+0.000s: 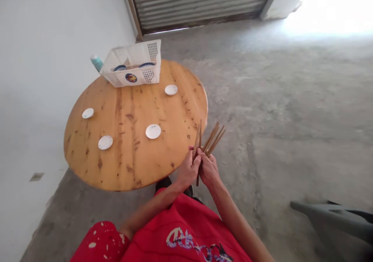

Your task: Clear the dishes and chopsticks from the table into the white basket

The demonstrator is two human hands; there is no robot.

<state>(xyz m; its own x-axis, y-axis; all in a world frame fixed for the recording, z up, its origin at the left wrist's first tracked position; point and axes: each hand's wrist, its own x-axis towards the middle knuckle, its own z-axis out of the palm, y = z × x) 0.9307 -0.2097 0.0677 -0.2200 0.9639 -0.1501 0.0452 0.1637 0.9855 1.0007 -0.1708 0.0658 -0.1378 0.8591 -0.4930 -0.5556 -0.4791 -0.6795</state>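
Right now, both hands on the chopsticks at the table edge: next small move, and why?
Probably draw one pair free with the left hand. The chopsticks are fanned in a loose bundle that the right hand grips, and two sticks already stand apart on the left side. Four small white dishes, the nearest, lie on the round table with no chopsticks beside them.

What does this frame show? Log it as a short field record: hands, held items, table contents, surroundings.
left hand: grips part of the chopsticks, beside the table edge
right hand: holds the rest of the bundle, fanned upward
table: round wooden table
on table: four small white dishes; white plastic basket at the far side
behind basket: teal bottle
surroundings: concrete floor, white wall, metal roller shutter
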